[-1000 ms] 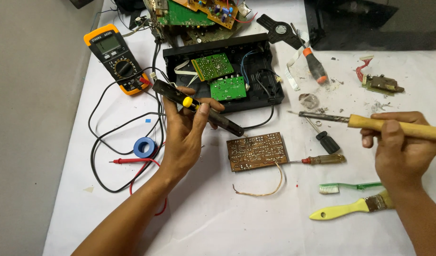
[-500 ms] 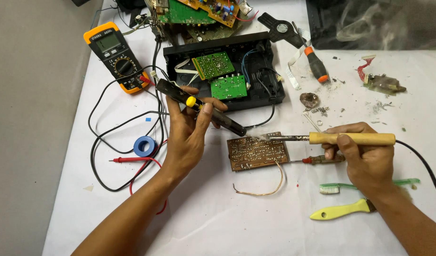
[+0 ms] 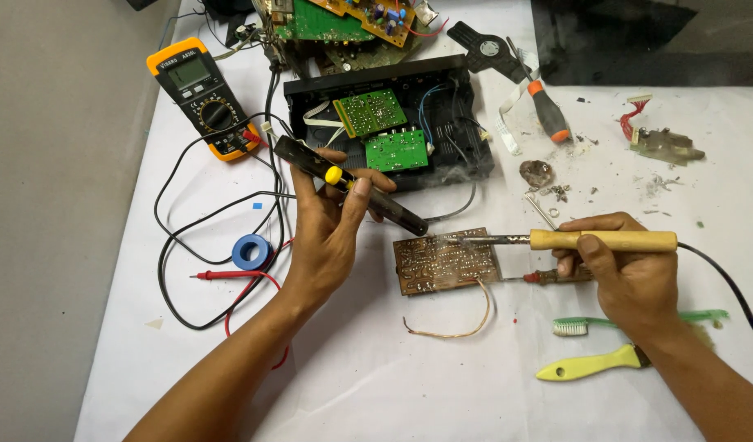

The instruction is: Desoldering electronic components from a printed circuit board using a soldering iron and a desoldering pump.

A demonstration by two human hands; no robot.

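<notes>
My left hand [image 3: 327,233] grips a black desoldering pump [image 3: 352,187] with a yellow button, its nozzle pointing down at the brown circuit board [image 3: 446,262]. My right hand [image 3: 626,274] holds a soldering iron [image 3: 573,240] by its wooden handle. The iron's metal tip rests on the top edge of the board, and thin smoke rises there. A bare copper wire [image 3: 458,323] loops out from the board's lower edge.
An open black case [image 3: 466,123] with green boards lies behind the hands. A yellow multimeter [image 3: 200,94] with probe leads, a red probe [image 3: 229,275] and blue tape roll [image 3: 251,251] sit left. An orange screwdriver [image 3: 544,110], green toothbrush [image 3: 638,321] and yellow brush [image 3: 593,364] lie right.
My right hand has carried the soldering iron leftward from the table's right side down to the brown board, where its tip now touches. My left hand kept the pump nearly still.
</notes>
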